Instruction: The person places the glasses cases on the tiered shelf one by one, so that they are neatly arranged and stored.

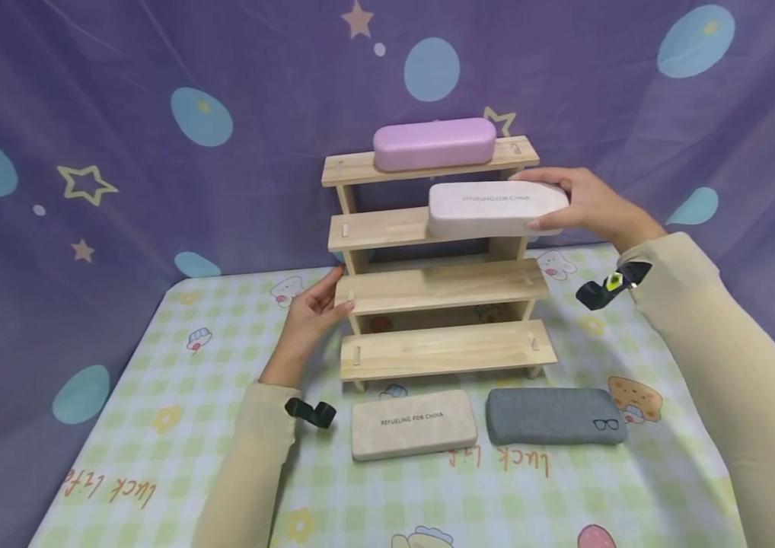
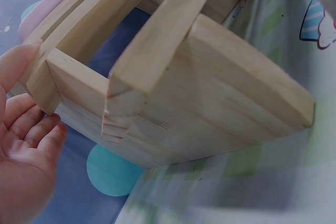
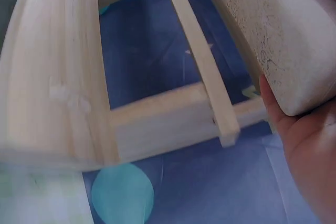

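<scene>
A four-tier wooden shelf (image 1: 442,285) stands on the table. My right hand (image 1: 593,202) grips the right end of a whitish case (image 1: 490,209) with printed lettering, at the right part of the second tier from the top; whether the case touches the tier I cannot tell. In the right wrist view the hand (image 3: 310,145) lies along the case (image 3: 299,40). My left hand (image 1: 308,323) holds the left end of the third tier down, and in the left wrist view the thumb of the hand (image 2: 26,145) lies on a shelf board (image 2: 94,19).
A pink case (image 1: 435,144) lies on the top tier. In front of the shelf, a beige case (image 1: 415,426) and a grey case (image 1: 555,417) with a glasses mark lie on the checked tablecloth (image 1: 223,426). A purple patterned curtain (image 1: 278,76) hangs behind.
</scene>
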Motion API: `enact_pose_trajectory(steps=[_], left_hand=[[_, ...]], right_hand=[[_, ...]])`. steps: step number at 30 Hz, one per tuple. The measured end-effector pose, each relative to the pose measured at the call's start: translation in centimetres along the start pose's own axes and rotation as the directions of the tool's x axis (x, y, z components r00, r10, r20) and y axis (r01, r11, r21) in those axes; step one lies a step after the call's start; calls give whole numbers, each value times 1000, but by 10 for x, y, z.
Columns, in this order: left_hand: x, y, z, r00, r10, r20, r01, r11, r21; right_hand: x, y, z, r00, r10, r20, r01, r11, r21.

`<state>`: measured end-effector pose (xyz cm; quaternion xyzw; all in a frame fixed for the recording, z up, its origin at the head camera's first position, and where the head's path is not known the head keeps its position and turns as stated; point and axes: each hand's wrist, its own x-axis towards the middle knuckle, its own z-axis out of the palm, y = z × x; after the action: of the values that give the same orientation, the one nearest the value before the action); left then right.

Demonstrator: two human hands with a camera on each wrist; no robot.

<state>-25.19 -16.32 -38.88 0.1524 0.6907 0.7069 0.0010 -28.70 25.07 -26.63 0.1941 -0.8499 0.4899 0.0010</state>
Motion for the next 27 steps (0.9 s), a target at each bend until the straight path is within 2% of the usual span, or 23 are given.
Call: enact_pose_trajectory(steps=[6,11,22,27], left_hand=[[2,1,-2,1000,-4,-3,4,1000,2],[2,0,-2,1000,-6,-12,6,1000,7],[1,1,1,1000,-12,-15,12,1000,-6],[0,0,1,1000,-14,-12,14,1000,-11]], right_hand=[[24,-4,15,998,32,59,-34,999,28],[40,-4,27,997,23,75,-25,999,28],[53,-5,43,993,-37,113,40,999,-18],[58,-2,46,992,-49,115,50,999,1]])
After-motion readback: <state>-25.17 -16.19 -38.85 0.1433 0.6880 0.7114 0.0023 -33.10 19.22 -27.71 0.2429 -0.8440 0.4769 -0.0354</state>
